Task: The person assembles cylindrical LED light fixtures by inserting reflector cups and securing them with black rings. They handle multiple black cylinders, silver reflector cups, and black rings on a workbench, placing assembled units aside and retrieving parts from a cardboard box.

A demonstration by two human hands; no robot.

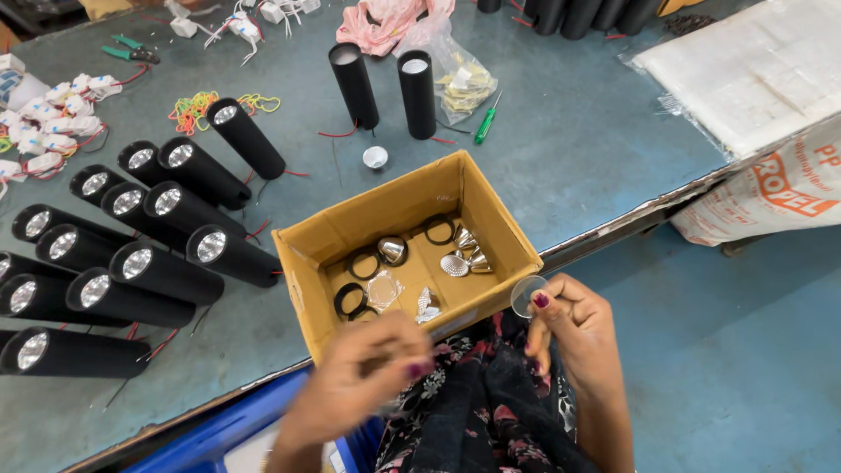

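A clear round lens disc [526,296] is being pinched between thumb and fingertips of the right hand [574,328], just beside the cardboard box [491,229] of reflector cups [464,254]. The left hand [363,377] is being blurred; its grip cannot be told.

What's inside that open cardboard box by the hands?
The open brown cardboard box holds black rubber rings, shiny silver cone reflectors and small clear plastic packets. Its near wall and the blurred left hand hide the front corner of the floor.
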